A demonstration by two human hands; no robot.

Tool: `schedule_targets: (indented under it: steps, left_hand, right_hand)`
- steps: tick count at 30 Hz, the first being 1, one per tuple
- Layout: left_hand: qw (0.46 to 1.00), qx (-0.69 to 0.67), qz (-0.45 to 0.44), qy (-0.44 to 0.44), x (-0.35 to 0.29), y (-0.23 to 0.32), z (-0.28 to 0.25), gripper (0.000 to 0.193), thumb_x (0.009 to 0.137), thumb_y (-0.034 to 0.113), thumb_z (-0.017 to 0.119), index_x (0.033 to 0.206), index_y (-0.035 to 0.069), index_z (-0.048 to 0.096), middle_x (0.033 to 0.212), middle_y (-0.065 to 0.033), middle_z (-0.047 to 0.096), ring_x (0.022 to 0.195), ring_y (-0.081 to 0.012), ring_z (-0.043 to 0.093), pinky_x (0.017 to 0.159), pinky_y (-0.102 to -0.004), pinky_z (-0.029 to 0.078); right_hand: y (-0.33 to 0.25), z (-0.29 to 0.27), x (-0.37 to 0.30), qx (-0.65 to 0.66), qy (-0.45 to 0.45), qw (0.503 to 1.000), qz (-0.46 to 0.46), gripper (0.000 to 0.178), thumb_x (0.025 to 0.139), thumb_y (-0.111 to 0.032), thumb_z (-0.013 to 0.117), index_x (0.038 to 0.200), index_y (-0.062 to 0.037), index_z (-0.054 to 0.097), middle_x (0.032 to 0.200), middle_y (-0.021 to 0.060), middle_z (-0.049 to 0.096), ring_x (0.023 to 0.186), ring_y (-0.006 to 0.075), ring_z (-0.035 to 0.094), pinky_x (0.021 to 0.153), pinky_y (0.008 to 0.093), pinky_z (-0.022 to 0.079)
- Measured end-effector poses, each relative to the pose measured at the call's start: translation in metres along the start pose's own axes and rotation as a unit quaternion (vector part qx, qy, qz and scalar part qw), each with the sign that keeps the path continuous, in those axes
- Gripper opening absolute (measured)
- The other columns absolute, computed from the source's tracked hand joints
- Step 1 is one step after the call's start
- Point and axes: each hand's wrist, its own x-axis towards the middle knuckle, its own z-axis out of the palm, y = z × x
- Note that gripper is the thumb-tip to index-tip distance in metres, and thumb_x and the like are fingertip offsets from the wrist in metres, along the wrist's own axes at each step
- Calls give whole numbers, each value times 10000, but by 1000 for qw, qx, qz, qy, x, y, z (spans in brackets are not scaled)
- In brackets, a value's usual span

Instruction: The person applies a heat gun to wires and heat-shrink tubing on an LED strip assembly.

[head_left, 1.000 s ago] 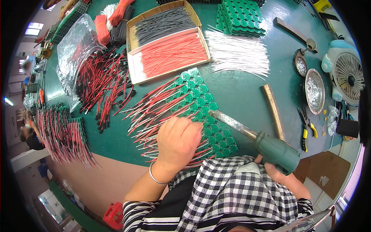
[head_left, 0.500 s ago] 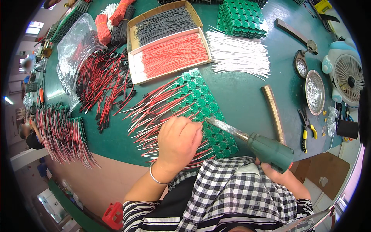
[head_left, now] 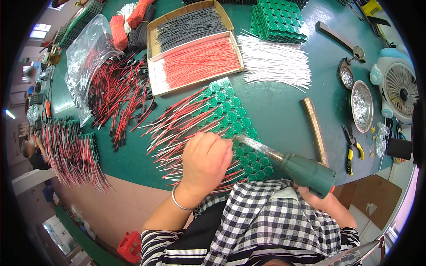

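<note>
My left hand is closed, with thumb and forefinger pinched on what looks like a thin wire, mostly hidden by the fingers. It lies over a panel of round green circuit boards. Red, white and black wires fan out leftward from the panel and pass under the hand. My right hand is wrapped around a big soldering iron with a dark green body. The iron's metal tip points left and meets the boards right beside my left fingertips.
Beyond the panel are a box of red and black wires, white wires and stacked green boards. To the right lie a metal bar, pliers, a solder-filled bowl and a fan. Wired boards hang at left.
The soldering iron's body has shifted very slightly left and down, its tip staying by my left fingertips. My left hand has barely moved.
</note>
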Motion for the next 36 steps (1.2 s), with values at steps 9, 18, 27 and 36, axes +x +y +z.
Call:
schedule_targets:
  steps: [9,18,27,36]
  left_hand:
    - [1000,6,-12,2,-5,-1,0,150,670,22,712,767,64,605,734,-60,542,680,-242,537,601,-354,436]
    - [994,-81,-51,44,3,-18,-27,77,772,98,683,776,47,626,756,-90,583,729,-256,574,666,-365,469]
    - [921,211,-319,65,41,-149,-94,169,818,244,657,803,79,690,782,-108,651,747,-290,627,665,-406,483]
    - [945,151,-261,129,36,-157,-119,172,827,221,659,841,49,659,779,-133,653,731,-268,639,662,-360,486]
  right_hand:
    - [13,15,-11,296,130,946,9,629,884,-339,613,1331,36,378,1248,180,523,678,195,608,613,292,500]
    - [4,16,8,284,177,941,-39,612,873,-325,612,1305,51,398,1195,190,558,686,207,623,616,308,506]
    - [6,17,9,296,194,935,-30,638,861,-343,624,1311,48,398,1171,197,571,665,206,618,598,311,504]
    - [0,21,13,269,207,940,-24,621,874,-400,601,1264,48,420,1156,176,556,621,179,597,533,271,457]
